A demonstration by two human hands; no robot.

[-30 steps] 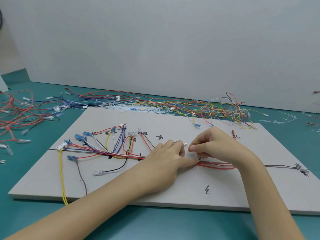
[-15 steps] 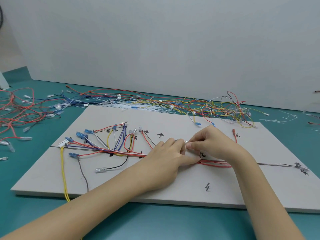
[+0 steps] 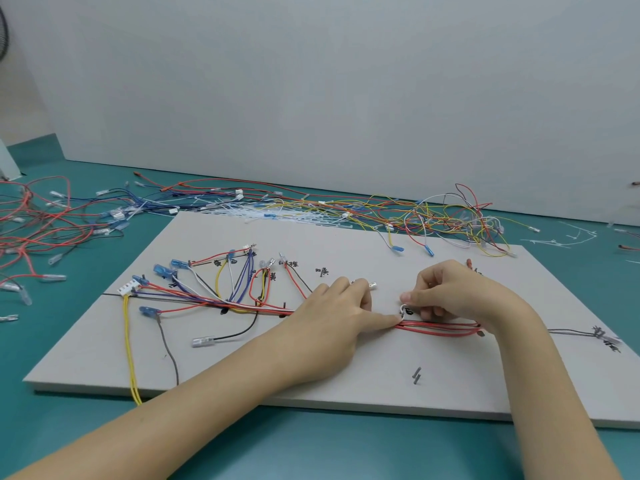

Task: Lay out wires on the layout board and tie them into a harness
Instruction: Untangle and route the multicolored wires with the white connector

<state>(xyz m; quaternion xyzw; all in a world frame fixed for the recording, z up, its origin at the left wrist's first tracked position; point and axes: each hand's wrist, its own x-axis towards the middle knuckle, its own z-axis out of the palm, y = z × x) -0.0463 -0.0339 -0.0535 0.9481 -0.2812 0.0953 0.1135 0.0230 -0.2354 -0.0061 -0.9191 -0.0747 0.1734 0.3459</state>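
Observation:
A grey layout board [image 3: 346, 382] with handwritten marks lies on the teal table. Across it runs a wire bundle [image 3: 440, 329], mostly red on the right, fanning out to blue and clear terminals [image 3: 166, 271] on the left. My left hand [image 3: 332, 317] presses the bundle down, its thumb tip pointing right along the wires. My right hand [image 3: 450, 292] pinches a thin white cable tie [image 3: 402, 309] that loops around the bundle just beyond that thumb. A clear terminal [image 3: 372, 285] sticks out behind my left fingers.
Loose wires lie piled behind the board [image 3: 443, 216] and at the left on the table [image 3: 34, 230]. White cable ties [image 3: 277, 216] are scattered along the board's far edge and at the right [image 3: 568, 237]. Yellow wires [image 3: 130, 355] hang over the board's front edge.
My hands, which touched over the bundle, have come apart: the right hand has drawn right and up, and the white tie now shows between them.

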